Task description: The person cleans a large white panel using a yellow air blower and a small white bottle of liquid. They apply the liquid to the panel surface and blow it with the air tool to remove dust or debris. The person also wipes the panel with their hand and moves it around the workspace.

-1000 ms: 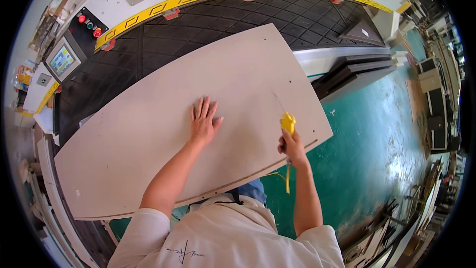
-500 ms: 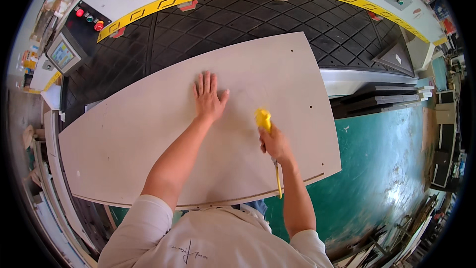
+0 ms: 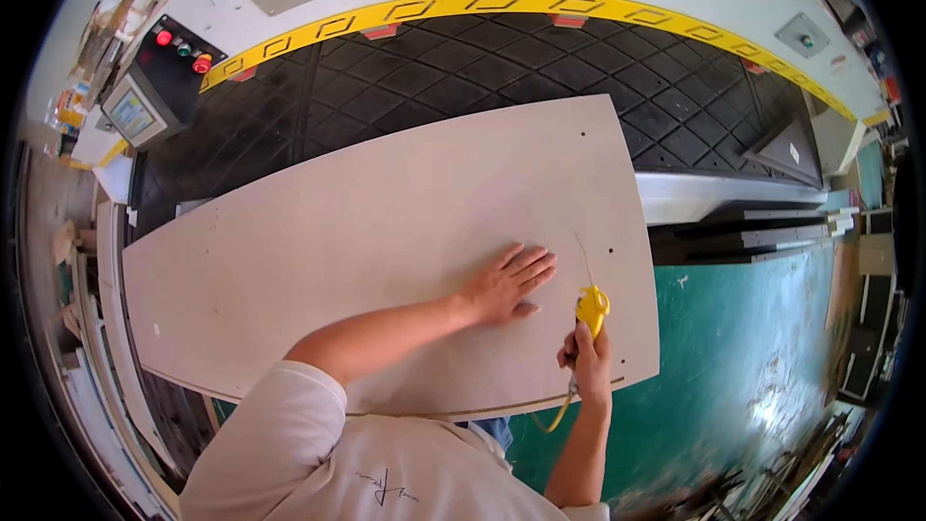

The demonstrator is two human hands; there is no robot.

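One board (image 3: 367,232): pale, smooth, flat sheet with rounded corners, lying on a black bed (image 3: 463,58) of diamond-patterned rubber. One left hand (image 3: 506,282): fingers spread open, palm flat on the board's near right part. One right hand (image 3: 586,359): fingers closed around one yellow plastic air gun (image 3: 591,307), thin metal nozzle pointing far, near the board's right edge. One yellow hose (image 3: 559,410) trailing near.

A big, pale, flat board (image 3: 386,232) lies across the middle of the frame. A small yellow tool (image 3: 591,309) with a thin nozzle points up at lower right.
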